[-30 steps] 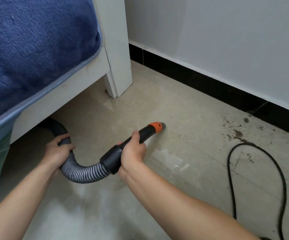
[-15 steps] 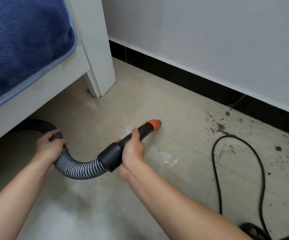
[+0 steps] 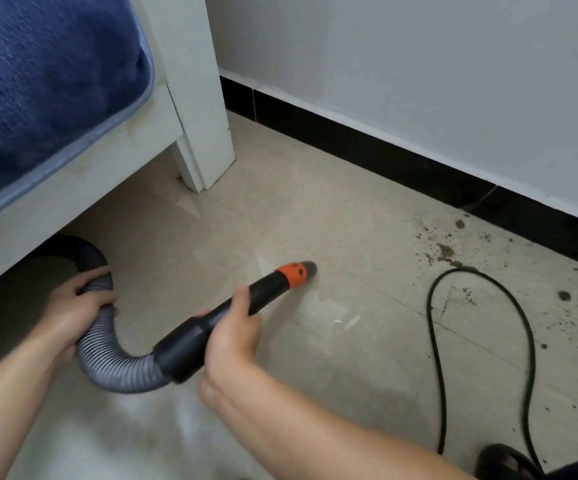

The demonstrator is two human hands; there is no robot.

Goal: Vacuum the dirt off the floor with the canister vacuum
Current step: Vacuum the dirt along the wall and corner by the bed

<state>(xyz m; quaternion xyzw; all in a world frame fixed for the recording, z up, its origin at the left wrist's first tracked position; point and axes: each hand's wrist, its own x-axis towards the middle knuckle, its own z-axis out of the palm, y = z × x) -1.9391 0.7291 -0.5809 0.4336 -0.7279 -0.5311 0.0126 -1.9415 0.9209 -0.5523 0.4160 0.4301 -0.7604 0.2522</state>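
Beige tiled floor (image 3: 315,220): dirt (image 3: 446,251) scattered along the baseboard (image 3: 349,142) edge; black cord (image 3: 429,313) looped beside it.

No legible text or markings.

Bed post (image 3: 190,81): white paint, matt, probably over wood, scuffed at the joint. Left of the post, a blanket (image 3: 38,81) is seen as blue fleece, nappy, with smoother pale trim. At the post's foot, the floor (image 3: 280,209) is beige tile, semi-gloss, with reflections noted. Below the post: hose (image 3: 107,362) in ribbed grey plastic, wand (image 3: 239,311) in smooth satin black plastic, nozzle tip (image 3: 291,273) in orange plastic. Right of the post: skirting (image 3: 349,147) black and glossy, wall (image 3: 419,64) matt white, cable (image 3: 431,323) with a smooth black sheath, dirt (image 3: 446,251) dark and crumbly.
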